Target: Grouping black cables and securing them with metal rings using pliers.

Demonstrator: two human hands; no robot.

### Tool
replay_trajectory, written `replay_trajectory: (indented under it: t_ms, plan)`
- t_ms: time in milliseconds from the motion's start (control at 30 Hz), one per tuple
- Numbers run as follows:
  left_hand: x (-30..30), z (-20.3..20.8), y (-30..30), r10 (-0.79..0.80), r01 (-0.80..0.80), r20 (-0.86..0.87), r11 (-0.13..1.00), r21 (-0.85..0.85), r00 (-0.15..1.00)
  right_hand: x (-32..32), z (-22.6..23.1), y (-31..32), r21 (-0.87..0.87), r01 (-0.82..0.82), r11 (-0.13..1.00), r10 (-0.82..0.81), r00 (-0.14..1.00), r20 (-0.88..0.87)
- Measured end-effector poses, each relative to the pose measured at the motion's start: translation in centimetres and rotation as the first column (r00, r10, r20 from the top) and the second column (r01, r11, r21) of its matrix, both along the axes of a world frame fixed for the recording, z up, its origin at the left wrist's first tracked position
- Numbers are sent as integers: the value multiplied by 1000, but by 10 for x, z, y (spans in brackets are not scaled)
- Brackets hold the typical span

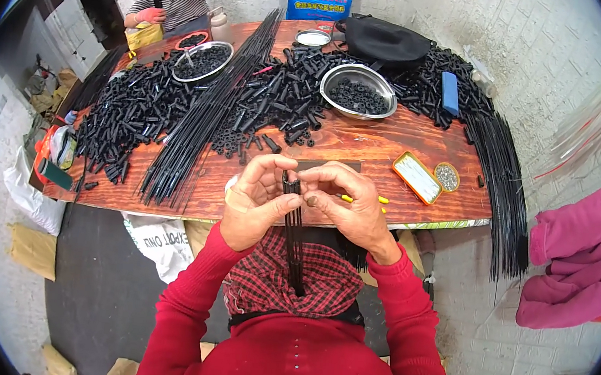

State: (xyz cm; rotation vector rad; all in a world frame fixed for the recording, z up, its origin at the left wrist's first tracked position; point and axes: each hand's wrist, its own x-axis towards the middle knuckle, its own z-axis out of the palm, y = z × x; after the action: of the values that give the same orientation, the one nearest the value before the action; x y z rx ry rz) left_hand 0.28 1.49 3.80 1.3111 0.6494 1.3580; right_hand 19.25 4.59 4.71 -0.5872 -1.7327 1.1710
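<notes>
In front of me a small bunch of thin black rods (pixel 295 249) hangs down over my lap. A short black fitting (pixel 291 184) sits at its upper end. My left hand (pixel 258 201) closes around this end from the left, thumb against the rods. Fingers of my right hand (pixel 346 205) pinch at the same end from the right. Whether a smaller part is between those fingertips is hidden. Just behind my right hand lies a yellow-handled tool (pixel 381 200), partly covered.
Black tubular parts (pixel 129 107) and long rods (pixel 210 108) cover much of the wooden table (pixel 353 140). Metal bowls (pixel 357 111) hold small black pieces. An orange-rimmed tin (pixel 419 176) and a dish of small metal parts (pixel 447 176) lie to the right. Across the table sits another person (pixel 177 2).
</notes>
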Motion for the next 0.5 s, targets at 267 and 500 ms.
replay_trajectory:
  t_ms: [267, 500]
  plan:
    - [1, 6, -3, -11, 12, 3, 997, -80, 1000, 8, 18, 26, 532, 28, 846, -144, 973, 179]
    - [5, 6, 0, -21, 31, 76, 990, -134, 997, 12, 28, 34, 409, -176, 895, 72, 964, 257]
